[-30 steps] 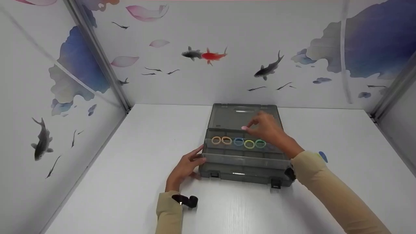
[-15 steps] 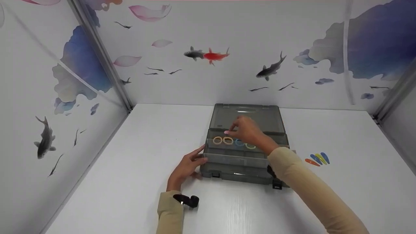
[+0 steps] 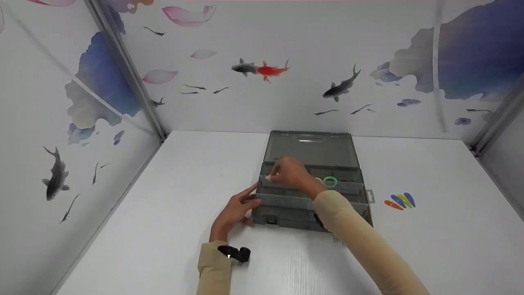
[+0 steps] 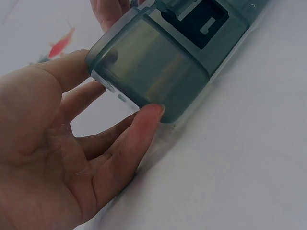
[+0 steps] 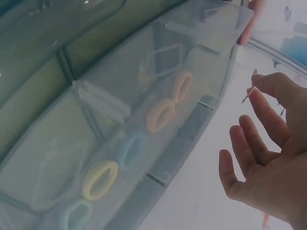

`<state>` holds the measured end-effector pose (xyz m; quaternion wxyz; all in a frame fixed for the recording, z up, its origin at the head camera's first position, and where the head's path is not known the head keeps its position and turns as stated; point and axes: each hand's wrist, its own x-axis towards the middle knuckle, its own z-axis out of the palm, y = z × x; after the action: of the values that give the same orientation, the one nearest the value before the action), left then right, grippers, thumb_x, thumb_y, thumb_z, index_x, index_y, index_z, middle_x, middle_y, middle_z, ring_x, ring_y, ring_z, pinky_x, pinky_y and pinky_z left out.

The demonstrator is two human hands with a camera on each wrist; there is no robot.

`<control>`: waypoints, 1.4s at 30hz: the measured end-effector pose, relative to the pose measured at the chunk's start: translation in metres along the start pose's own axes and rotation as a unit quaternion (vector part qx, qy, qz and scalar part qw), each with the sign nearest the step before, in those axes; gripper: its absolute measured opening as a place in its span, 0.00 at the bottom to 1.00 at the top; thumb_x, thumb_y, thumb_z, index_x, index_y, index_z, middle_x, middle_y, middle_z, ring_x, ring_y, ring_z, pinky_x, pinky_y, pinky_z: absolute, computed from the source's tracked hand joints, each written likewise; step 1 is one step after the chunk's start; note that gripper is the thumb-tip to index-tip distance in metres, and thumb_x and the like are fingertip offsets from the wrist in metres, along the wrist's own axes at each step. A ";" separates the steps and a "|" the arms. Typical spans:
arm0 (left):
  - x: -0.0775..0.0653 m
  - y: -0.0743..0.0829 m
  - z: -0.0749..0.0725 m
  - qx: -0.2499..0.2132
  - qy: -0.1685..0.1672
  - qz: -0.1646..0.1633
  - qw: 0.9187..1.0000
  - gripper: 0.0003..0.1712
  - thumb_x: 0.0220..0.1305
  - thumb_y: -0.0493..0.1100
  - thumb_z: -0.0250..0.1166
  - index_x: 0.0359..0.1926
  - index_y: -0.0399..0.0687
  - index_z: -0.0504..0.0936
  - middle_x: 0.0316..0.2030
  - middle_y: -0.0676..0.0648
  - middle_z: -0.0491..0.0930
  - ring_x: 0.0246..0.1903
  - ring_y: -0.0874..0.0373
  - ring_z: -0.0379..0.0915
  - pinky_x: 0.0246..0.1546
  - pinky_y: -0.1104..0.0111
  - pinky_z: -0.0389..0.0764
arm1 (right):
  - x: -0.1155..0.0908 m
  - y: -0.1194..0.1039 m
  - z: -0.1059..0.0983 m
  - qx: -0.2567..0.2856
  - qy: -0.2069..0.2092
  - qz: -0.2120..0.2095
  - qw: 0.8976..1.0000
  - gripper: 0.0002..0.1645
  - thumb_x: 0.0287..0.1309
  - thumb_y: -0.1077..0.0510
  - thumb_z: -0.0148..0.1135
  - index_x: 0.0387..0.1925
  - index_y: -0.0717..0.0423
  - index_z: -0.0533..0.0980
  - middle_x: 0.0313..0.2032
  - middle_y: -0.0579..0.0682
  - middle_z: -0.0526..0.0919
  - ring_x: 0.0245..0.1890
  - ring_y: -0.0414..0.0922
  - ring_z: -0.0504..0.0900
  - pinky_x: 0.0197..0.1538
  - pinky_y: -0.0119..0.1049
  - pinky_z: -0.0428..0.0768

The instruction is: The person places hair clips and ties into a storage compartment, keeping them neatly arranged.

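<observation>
Seemingly edge-on, long axis steep in right wrist view: pink piece (image 3: 268,177), right hand (image 3: 289,172) pinching; left hand (image 3: 234,211) holding box (image 3: 294,223).

The place looks like a small booth or walled work cubicle; whether it belongs to a lab or a workshop cannot be told. A plain white worktop (image 3: 184,184) runs up to a white back panel (image 3: 286,110), side panels (image 3: 24,119) close both flanks, and metal posts (image 3: 127,73) mark the corners. Printed fish (image 3: 341,85), pink petals (image 3: 160,76) and blue leaf shapes (image 3: 479,49) decorate the panels.
</observation>
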<state>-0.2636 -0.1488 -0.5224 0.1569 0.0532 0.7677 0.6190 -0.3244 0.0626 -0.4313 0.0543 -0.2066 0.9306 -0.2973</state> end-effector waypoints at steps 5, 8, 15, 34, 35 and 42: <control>-0.002 0.001 -0.001 -0.002 0.002 -0.004 1.000 0.36 0.70 0.52 0.64 0.75 0.70 0.62 0.72 0.36 0.64 0.68 0.39 0.67 0.29 0.61 0.87 | 0.005 0.000 0.014 -0.004 -0.002 0.010 1.000 0.12 0.60 0.51 0.71 0.35 0.58 0.88 0.41 0.52 0.87 0.43 0.51 0.84 0.58 0.56 0.78; -0.002 0.002 -0.001 -0.002 0.004 -0.006 1.000 0.36 0.70 0.52 0.64 0.75 0.71 0.63 0.73 0.36 0.64 0.68 0.39 0.67 0.30 0.60 0.87 | 0.007 0.001 0.020 -0.003 0.000 0.014 1.000 0.12 0.60 0.50 0.71 0.33 0.56 0.88 0.38 0.51 0.87 0.45 0.52 0.84 0.67 0.66 0.67; -0.002 0.003 0.000 -0.010 -0.001 -0.002 1.000 0.36 0.70 0.52 0.64 0.75 0.69 0.63 0.73 0.35 0.63 0.68 0.38 0.67 0.29 0.61 0.87 | 0.007 0.006 0.029 -0.019 -0.003 0.014 1.000 0.11 0.58 0.51 0.73 0.30 0.56 0.88 0.49 0.54 0.85 0.56 0.56 0.80 0.66 0.66 0.67; 0.000 0.001 0.001 -0.009 -0.005 0.000 1.000 0.37 0.68 0.53 0.66 0.75 0.70 0.63 0.72 0.36 0.65 0.68 0.40 0.68 0.29 0.62 0.87 | 0.001 0.001 0.027 -0.030 -0.027 0.036 0.999 0.10 0.56 0.53 0.74 0.35 0.55 0.89 0.59 0.52 0.82 0.65 0.59 0.72 0.73 0.71 0.53; 0.000 0.001 0.001 -0.009 -0.005 0.001 1.000 0.37 0.68 0.53 0.66 0.75 0.70 0.63 0.72 0.36 0.65 0.68 0.40 0.67 0.29 0.61 0.87 | 0.000 0.001 0.024 -0.025 -0.027 0.033 0.999 0.10 0.56 0.53 0.74 0.36 0.55 0.89 0.58 0.52 0.82 0.65 0.58 0.73 0.73 0.71 0.53; -0.001 0.001 0.000 -0.008 -0.005 0.003 1.000 0.37 0.69 0.53 0.65 0.76 0.69 0.62 0.73 0.36 0.63 0.69 0.40 0.67 0.28 0.61 0.87 | -0.006 -0.004 0.005 -0.016 -0.022 0.002 1.000 0.09 0.60 0.58 0.68 0.41 0.56 0.88 0.52 0.51 0.86 0.60 0.54 0.79 0.71 0.73 0.54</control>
<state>-0.2629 -0.1492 -0.5214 0.1593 0.0580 0.7620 0.6249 -0.3161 0.0593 -0.4328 0.0722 -0.2118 0.9344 -0.2773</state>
